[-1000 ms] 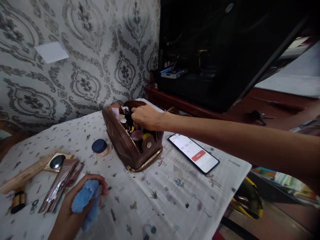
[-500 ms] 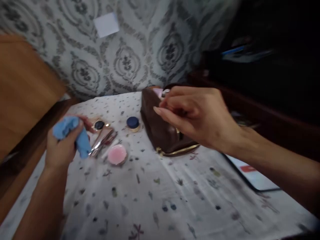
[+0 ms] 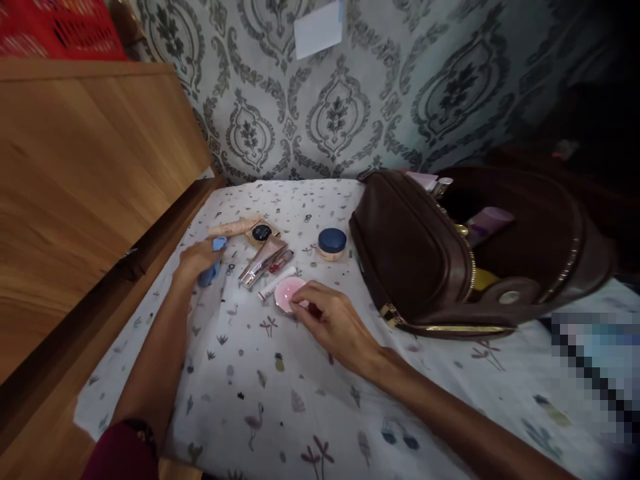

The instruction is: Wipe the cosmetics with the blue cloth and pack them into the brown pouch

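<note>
My left hand (image 3: 194, 260) is closed around a crumpled blue cloth (image 3: 211, 272), low over the far left part of the table. My right hand (image 3: 340, 327) pinches the right edge of a round pink container (image 3: 287, 291); its fingertips partly cover it. Beside that container lie a thin white tube (image 3: 277, 283), a small clear-and-red tube (image 3: 281, 262) and a shiny rose-gold tube (image 3: 265, 260). Farther back are a gold compact with a black disc (image 3: 262, 232) and a beige tube (image 3: 233, 227). A blue-lidded jar (image 3: 332, 241) stands upright to their right.
A brown bag (image 3: 410, 250) with gold zips stands open at the right, a lilac tube (image 3: 489, 222) among its contents. The printed cloth (image 3: 250, 393) covers the table. A wooden cabinet (image 3: 100, 147) with a red basket (image 3: 65, 30) on top borders the left; patterned wallpaper (image 3: 337, 120) is behind.
My right hand has moved from above the bag, down and left, to the pink container. The left hand with the blue cloth has lowered toward the table. The view has swung left.
</note>
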Demonstrator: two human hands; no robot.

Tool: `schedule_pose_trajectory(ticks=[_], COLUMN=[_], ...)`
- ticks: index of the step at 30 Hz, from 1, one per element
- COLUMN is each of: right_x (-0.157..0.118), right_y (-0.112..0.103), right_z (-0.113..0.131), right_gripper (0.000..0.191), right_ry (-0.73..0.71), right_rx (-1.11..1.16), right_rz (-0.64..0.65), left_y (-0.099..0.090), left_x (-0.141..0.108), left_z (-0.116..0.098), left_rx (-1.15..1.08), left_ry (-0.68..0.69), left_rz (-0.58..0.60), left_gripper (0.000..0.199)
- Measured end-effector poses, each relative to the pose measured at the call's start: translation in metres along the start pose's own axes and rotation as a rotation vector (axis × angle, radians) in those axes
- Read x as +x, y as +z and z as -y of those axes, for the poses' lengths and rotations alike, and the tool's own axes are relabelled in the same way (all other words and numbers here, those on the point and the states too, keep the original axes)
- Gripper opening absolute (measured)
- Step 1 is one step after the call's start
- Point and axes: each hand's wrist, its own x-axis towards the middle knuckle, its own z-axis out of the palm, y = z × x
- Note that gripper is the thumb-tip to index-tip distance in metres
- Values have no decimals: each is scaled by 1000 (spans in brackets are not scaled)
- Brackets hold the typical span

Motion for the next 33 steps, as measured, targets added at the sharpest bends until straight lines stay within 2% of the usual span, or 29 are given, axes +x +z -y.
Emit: schedule_pose_trajectory(ticks=[3, 5, 7, 11, 14, 16, 19, 22, 24, 27, 31, 33], right_x=[-6, -12, -16, -21, -21, -19, -15, -10, -8, -6, -8, -12], right_y=[11, 15, 17, 16, 15, 15, 15, 14, 11, 5, -5, -9], right_z=[-6, -11, -14, -15, -15, -15, -15, -13, -11, -8, -6, -6], right_gripper=[13, 15, 18, 19, 17, 21, 42, 55, 53, 46, 39, 41], right_ry=[19, 2, -16, -25, 52, 166, 346, 437, 471, 506, 514, 513], right_rx=[16, 27, 45, 94, 198, 359, 750, 1087, 1202, 1245, 1166, 1085], right_rz=[4, 15, -3, -60, -80, -80, -76, -89, -76, -82, -166, -188], left_y=[15, 15, 7, -18, -24, -18, -5, 3, 2, -4, -10, -10], left_x=[0, 0, -1, -9, -26, -42, -68, -88, -95, -100, -103, -106], left_z=[-2, -2, -1, -9, -33, -56, -90, -110, -116, -119, -120, -122], left_rx=[14, -8, -57, -251, -484, -745, -1000, -983, -867, -763, -793, -778], left_ry=[-68, -74, -56, 80, 243, 351, 459, 616, 711, 779, 855, 893], left_rz=[3, 1, 3, 62, 147, 209, 343, 458, 438, 380, 271, 225], left_gripper=[42, 38, 34, 30, 42, 50, 52, 39, 32, 33, 41, 36])
